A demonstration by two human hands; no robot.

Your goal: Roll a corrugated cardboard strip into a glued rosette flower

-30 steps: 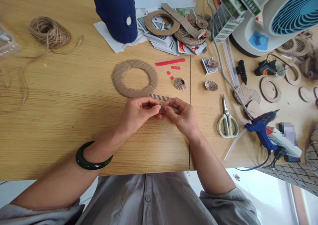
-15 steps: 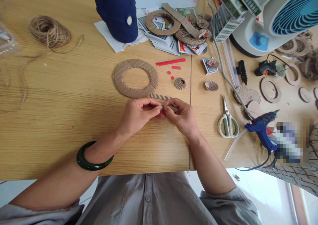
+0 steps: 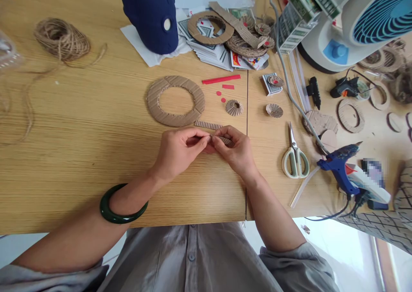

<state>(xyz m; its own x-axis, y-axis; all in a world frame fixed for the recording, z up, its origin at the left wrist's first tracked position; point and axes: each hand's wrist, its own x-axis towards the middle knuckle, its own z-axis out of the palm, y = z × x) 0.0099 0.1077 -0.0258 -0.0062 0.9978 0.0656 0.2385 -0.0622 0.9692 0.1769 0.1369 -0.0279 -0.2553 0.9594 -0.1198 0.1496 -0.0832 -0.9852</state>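
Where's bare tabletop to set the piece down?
Bare wood lies left of the left hand, between the twine ball and the cardboard ring. Right of the scissors it is crowded: glue gun, cardboard offcuts, fan.

both hands pinching corrugated strip, table

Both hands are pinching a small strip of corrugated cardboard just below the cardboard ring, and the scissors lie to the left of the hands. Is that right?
Not quite. In the head view the scissors lie to the right of the hands, next to the blue glue gun. The rest holds: the left hand and right hand pinch a small corrugated cardboard strip just below the cardboard ring.
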